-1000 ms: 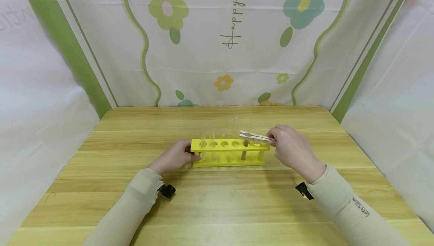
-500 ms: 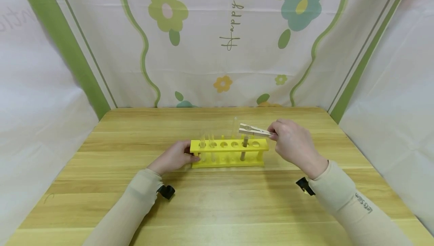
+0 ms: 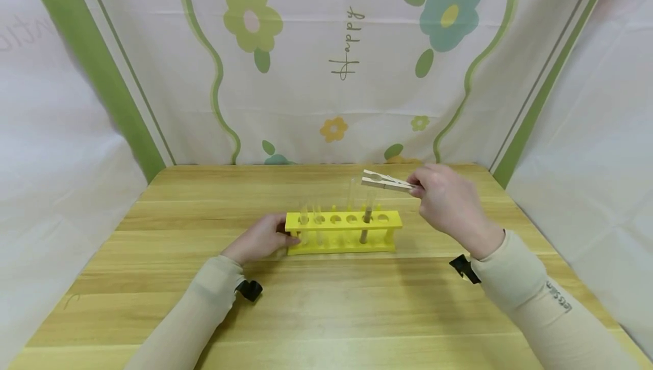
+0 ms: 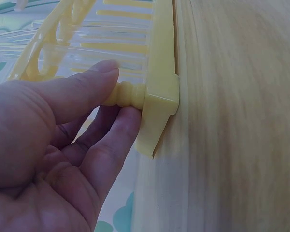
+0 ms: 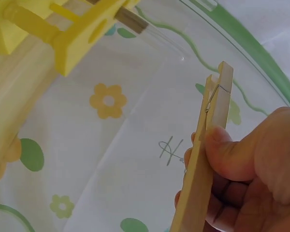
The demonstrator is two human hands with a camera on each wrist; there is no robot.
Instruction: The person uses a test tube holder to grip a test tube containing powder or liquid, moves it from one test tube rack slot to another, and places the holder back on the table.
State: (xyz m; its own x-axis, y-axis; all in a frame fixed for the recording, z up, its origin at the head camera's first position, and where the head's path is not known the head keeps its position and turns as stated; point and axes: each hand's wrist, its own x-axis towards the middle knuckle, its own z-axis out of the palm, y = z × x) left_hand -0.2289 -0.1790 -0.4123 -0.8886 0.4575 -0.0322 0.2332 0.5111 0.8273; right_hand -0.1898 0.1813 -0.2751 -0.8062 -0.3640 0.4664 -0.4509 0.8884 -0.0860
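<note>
At the table (image 3: 326, 307), the left grip (image 3: 262, 238) pinches a yellow rack (image 3: 344, 226), the right grip (image 3: 449, 203) a clamp (image 3: 388, 185).

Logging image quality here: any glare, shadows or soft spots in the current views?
Head: pale glare on the tabletop, soft shadow on it near the right hand, clear tubes faint. Left wrist: the left hand partly shaded, tubes overlapping indistinctly, tabletop grain smeared. Right wrist: dim overall, though the wooden clamp has fairly crisp edges.
</note>
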